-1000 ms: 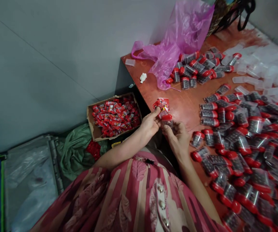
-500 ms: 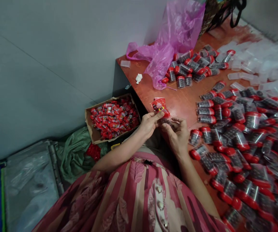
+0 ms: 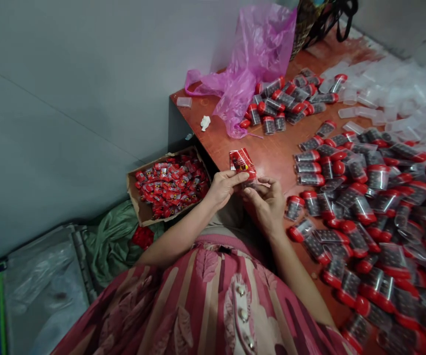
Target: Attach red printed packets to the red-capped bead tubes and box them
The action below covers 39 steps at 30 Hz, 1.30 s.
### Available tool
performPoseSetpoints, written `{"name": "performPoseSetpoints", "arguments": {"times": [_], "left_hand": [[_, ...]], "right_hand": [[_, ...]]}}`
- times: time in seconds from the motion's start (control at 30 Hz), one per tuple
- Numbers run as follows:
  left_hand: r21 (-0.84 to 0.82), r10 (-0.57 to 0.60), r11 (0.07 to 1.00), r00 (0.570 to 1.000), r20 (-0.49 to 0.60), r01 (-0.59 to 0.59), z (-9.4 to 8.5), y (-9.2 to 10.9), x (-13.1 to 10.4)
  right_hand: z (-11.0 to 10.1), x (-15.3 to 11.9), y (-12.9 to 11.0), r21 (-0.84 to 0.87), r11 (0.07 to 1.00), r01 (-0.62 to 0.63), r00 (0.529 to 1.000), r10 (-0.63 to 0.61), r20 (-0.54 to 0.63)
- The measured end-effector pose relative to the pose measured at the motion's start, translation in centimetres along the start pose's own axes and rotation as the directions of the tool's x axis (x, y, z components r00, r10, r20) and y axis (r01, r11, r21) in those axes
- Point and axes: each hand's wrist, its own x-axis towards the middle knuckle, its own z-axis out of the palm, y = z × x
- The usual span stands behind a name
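Red packet (image 3: 240, 160) (printed), fingertip-held, between both hands (image 3: 220, 189)

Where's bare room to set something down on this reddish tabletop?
Reddish tabletop is bare beyond the right hand, between the translucent pink plastic bag and the nearer heap of red-capped clear cylindrical containers, and leftward around the crumpled white scrap. Crowded: that heap and, behind, whitish plastic pieces.

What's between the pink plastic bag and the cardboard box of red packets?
In the head view, a crumpled white scrap lies between the pink plastic bag and the cardboard box, on the reddish table, near its edge.
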Motion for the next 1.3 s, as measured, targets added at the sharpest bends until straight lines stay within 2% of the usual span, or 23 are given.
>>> {"name": "performPoseSetpoints", "arguments": {"times": [0.13, 0.2, 0.3, 0.37, 0.43, 0.53, 0.6, 0.67, 0.73, 0.8, 0.83, 0.9, 0.97, 1.03, 1.17, 1.23, 1.3], "left_hand": [[0.051, -0.061, 0.997, 0.998, 0.028, 0.059, 0.1, 0.1, -0.3], [0.027, -0.066, 0.997, 0.998, 0.0, 0.066, 0.3, 0.2, -0.3], [-0.02, -0.046, 0.999, 0.997, -0.062, 0.044, 0.5, 0.1, -0.2], [-0.032, -0.038, 0.999, 0.997, -0.072, 0.036, 0.4, 0.0, -0.3], [-0.024, -0.057, 0.998, 0.998, -0.022, 0.057, 0.1, 0.0, -0.5], [0.023, -0.111, 0.994, 0.988, 0.108, 0.109, -0.7, 0.1, -0.7], [0.07, -0.111, 0.992, 0.986, 0.122, 0.103, -1.0, 0.3, -0.7], [0.141, -0.045, 0.989, 0.998, 0.044, 0.038, -1.0, 0.5, -0.6], [0.26, 0.078, 0.964, 0.994, -0.083, -0.054, -0.7, 0.7, -0.6], [0.391, 0.188, 0.913, 0.97, -0.155, -0.114, -0.4, 0.8, -0.8], [0.426, 0.208, 0.896, 0.965, -0.157, -0.124, -0.2, 0.8, -1.0], [0.381, 0.153, 0.919, 0.982, -0.107, -0.101, 0.2, 0.5, -1.4], [0.228, 0.042, 0.973, 0.999, -0.033, -0.034, 0.5, 0.0, -1.8], [0.073, -0.047, 0.996, 0.999, 0.007, 0.047, 0.8, -0.6, -2.1], [-0.067, -0.09, 0.994, 0.993, -0.075, 0.085, 1.0, -1.4, -2.3], [-0.083, -0.074, 0.994, 0.991, -0.112, 0.065, 0.8, -1.6, -2.2], [-0.081, -0.069, 0.995, 0.992, -0.101, 0.061, 0.6, -1.8, -2.0]], "right_hand": [[-0.1, 0.3, 0.0, 0.112, 0.99, -0.091, 0.995, 0.086, 0.047], [-0.2, 0.3, 0.2, 0.055, 0.996, -0.066, 0.997, 0.064, 0.039], [-0.3, 0.1, 0.4, -0.11, 0.993, 0.037, 0.999, -0.035, 0.027], [-0.5, 0.0, 0.4, -0.15, 0.986, 0.069, 0.997, -0.063, 0.047], [-0.5, -0.1, 0.3, -0.086, 0.996, 0.037, 0.996, -0.03, 0.089], [-0.5, -0.1, 0.2, 0.063, 0.997, -0.049, 0.984, 0.037, 0.177], [-0.4, -0.2, 0.3, 0.068, 0.997, -0.043, 0.987, 0.032, 0.159], [-0.3, -0.5, 0.4, -0.037, 0.999, 0.027, 0.996, -0.024, 0.085], [-0.3, -0.6, 0.4, -0.149, 0.985, 0.087, 0.996, -0.082, 0.041], [-0.3, -0.6, 0.2, -0.151, 0.984, 0.09, 0.995, -0.082, 0.055], [-0.3, -0.6, 0.1, -0.109, 0.992, 0.069, 0.995, -0.061, 0.075], [-0.3, -0.4, -0.2, 0.005, 1.0, 0.009, 0.993, -0.01, 0.121], [-0.3, -0.3, -0.3, 0.099, 0.994, -0.042, 0.99, 0.028, 0.139], [-0.1, -0.4, -0.1, 0.143, 0.988, -0.061, 0.994, 0.047, 0.1], [0.2, -1.2, 0.8, 0.015, 1.0, 0.002, 1.0, -0.002, -0.029], [0.1, -1.5, 1.2, -0.099, 0.994, 0.045, 0.998, -0.049, -0.046], [-0.1, -1.6, 1.6, -0.18, 0.981, 0.073, 0.995, -0.083, -0.049]]}}
